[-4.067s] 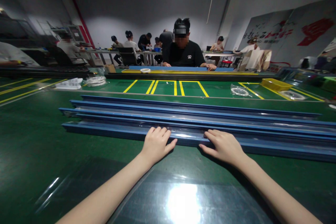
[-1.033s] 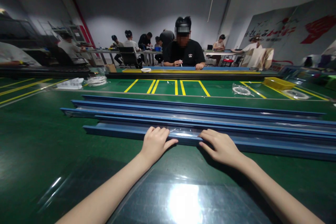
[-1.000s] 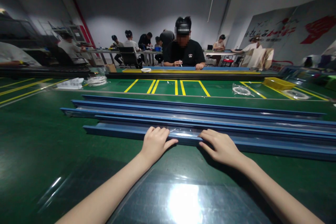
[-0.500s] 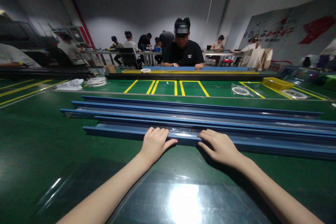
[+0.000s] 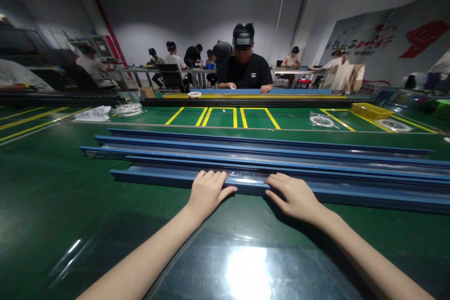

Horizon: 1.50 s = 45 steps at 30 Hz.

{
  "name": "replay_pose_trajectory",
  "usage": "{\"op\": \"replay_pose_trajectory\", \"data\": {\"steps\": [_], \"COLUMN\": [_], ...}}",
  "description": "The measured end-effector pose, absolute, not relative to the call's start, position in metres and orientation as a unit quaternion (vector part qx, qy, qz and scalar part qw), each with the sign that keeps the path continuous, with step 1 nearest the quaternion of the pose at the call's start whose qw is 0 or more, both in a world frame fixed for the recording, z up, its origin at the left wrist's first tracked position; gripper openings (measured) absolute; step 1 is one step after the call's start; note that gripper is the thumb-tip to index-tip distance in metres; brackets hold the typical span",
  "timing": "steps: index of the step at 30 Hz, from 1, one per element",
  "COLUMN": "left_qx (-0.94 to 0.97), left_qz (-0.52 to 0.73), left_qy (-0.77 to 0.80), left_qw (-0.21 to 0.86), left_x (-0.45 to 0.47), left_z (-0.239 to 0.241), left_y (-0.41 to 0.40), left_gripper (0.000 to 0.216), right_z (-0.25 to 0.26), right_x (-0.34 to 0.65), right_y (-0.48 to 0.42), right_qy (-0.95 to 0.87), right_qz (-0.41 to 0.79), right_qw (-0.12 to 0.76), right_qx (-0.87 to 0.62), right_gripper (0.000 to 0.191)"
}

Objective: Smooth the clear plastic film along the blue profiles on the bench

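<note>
Both hands are on the nearest long blue channel profile (image 5: pixel 154 178), which lies lengthwise across the table in front of me. My left hand (image 5: pixel 209 192) hooks its fingers over the near wall, with the thumb along the outer face. A short way to the right, my right hand (image 5: pixel 293 197) grips the same wall in a like manner, its fingertips inside the channel. Between the hands, shiny clear film (image 5: pixel 246 179) shows in the channel. More blue profiles (image 5: pixel 176 143) lie parallel just behind it.
A clear plastic sheet (image 5: pixel 197 267) lies on the green tabletop (image 5: pixel 42 197) nearest me. Beyond the profiles are wrapped white coils (image 5: pixel 128 110), a yellow bin (image 5: pixel 372 111) and yellow tape outlines. A person in black (image 5: pixel 245 72) works across the table; others sit farther back.
</note>
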State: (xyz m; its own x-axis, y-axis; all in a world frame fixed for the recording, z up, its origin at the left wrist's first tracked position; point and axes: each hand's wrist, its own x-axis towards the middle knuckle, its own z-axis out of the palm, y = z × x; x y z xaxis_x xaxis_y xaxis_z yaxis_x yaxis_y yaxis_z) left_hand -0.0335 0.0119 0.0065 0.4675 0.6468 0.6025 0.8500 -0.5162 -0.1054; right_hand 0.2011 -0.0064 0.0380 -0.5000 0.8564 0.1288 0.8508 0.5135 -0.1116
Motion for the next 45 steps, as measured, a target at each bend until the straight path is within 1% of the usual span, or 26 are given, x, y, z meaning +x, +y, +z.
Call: {"op": "replay_pose_trajectory", "data": {"steps": [10,31,38,45], "left_qx": [-0.828,-0.83,-0.836,-0.836], "left_qz": [-0.272,-0.253,-0.237,-0.231], "left_qy": [-0.451,-0.458,-0.455,-0.459], "left_qw": [0.19,0.194,0.196,0.194], "left_x": [-0.0336,-0.0331,-0.0332,-0.0324], "left_z": [0.0057,0.0063,0.0058,0.0069], "left_y": [0.0123,0.0112,0.0111,0.0112], "left_gripper": [0.036,0.037,0.038,0.037], "right_z": [0.0397,0.0371,0.0364,0.0358], "right_x": [0.2035,0.2052,0.2031,0.2035], "right_y": [-0.0032,-0.0011,-0.0016,-0.0022], "right_qy": [-0.848,-0.848,-0.854,-0.859], "right_qz": [0.055,0.079,0.037,0.021], "right_qw": [0.136,0.118,0.091,0.085], "right_qx": [-0.509,-0.511,-0.511,-0.505], "right_gripper": [0.019,0.023,0.025,0.026]}}
